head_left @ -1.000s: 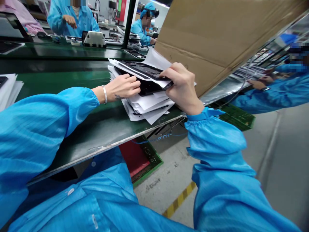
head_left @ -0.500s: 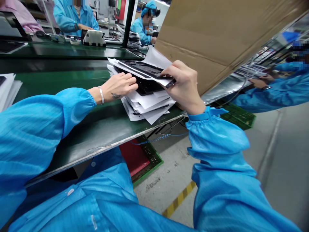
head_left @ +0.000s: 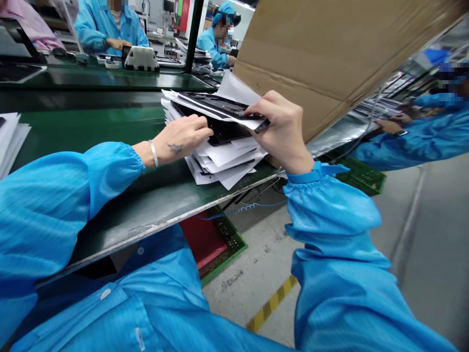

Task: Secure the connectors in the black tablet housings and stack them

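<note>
While my right hand [head_left: 281, 128] pinches the thin black rectangular panel [head_left: 216, 103], left hand [head_left: 181, 140] curled, hold unclear, I'd guess it stiff, best edge-held.

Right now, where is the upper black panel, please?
In the head view, the upper black panel is above centre, at the top of the stack, left of the cardboard, its right end in the right hand.

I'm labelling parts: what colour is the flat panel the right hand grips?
The flat panel is mostly black, best seen in the head view.
</note>
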### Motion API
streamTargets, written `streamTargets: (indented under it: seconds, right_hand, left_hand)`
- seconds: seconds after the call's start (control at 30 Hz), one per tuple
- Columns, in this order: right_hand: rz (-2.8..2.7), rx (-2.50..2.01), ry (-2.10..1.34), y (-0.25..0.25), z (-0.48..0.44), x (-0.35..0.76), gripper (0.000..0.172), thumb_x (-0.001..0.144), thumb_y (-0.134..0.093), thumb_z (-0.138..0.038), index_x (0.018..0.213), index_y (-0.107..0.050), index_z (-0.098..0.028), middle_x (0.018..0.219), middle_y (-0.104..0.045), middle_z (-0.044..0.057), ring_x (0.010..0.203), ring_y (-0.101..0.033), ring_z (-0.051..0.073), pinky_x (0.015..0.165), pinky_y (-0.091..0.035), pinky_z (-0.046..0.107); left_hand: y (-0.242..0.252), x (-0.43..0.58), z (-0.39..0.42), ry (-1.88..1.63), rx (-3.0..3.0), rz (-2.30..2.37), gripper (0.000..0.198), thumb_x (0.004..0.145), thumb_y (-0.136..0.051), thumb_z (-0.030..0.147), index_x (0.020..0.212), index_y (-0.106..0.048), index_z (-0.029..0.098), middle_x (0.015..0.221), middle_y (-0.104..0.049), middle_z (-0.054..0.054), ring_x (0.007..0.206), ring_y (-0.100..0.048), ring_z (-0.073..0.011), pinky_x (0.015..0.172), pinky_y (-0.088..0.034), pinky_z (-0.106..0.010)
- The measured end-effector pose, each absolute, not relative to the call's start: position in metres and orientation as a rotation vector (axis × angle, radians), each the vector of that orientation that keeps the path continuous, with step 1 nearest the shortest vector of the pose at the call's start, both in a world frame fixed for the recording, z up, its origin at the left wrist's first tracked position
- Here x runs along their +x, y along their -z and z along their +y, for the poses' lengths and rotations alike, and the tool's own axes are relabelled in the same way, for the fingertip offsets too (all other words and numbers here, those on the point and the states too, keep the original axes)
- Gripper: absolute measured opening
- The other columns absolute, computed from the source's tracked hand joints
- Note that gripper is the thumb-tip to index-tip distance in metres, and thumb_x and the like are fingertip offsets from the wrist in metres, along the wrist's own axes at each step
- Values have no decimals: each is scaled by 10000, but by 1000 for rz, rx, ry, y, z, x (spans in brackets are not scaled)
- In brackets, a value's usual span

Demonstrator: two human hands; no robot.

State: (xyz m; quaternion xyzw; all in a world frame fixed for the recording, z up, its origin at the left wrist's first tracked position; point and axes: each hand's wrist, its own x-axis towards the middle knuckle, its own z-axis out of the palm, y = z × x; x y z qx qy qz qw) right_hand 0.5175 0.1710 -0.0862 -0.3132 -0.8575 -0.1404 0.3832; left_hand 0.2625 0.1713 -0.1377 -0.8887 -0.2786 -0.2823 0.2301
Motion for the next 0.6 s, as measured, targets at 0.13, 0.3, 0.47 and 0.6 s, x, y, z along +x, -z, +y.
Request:
streamTargets:
  seconds: [0.13, 0.3, 0.47, 0.6]
  right_hand:
    - [-2198, -824, 348, 84, 169, 519, 190, 957, -554, -465, 904, -691, -344, 927, -668, 69, 845, -603, 286, 745, -499, 451]
    - [-2206, -798, 377, 84, 172, 519, 185, 969, -545, -424, 902, -679, -316, 921, -654, 71, 849, -603, 277, 751, -491, 441]
    - [-2211, -777, 384, 84, 174, 519, 168, 950, -542, -344, 886, -682, -275, 935, -657, 97, 873, -612, 296, 756, -486, 449]
    - [-2210, -817, 396, 81, 174, 519, 183, 948, -527, -339, 882, -685, -274, 951, -658, 98, 889, -622, 293, 772, -489, 446]
  left_hand:
    - [133, 257, 172, 1201, -2569, -1127, 251, 1015, -464, 220, 1048, -706, 163, 909, -725, -57, 818, -660, -179, 736, -491, -299]
    - [125, 254, 178, 1088, -2567, -1151, 227, 980, -507, 197, 1049, -721, 169, 961, -740, -66, 845, -674, -199, 745, -495, -309]
    - [124, 279, 174, 651, -2474, -745, 274, 1008, -442, 199, 1099, -697, 155, 1013, -698, -108, 940, -647, -233, 740, -476, -334]
    - [123, 317, 170, 547, -2378, -519, 405, 999, -307, 85, 1026, -710, 104, 962, -694, -155, 934, -636, -264, 733, -441, -401]
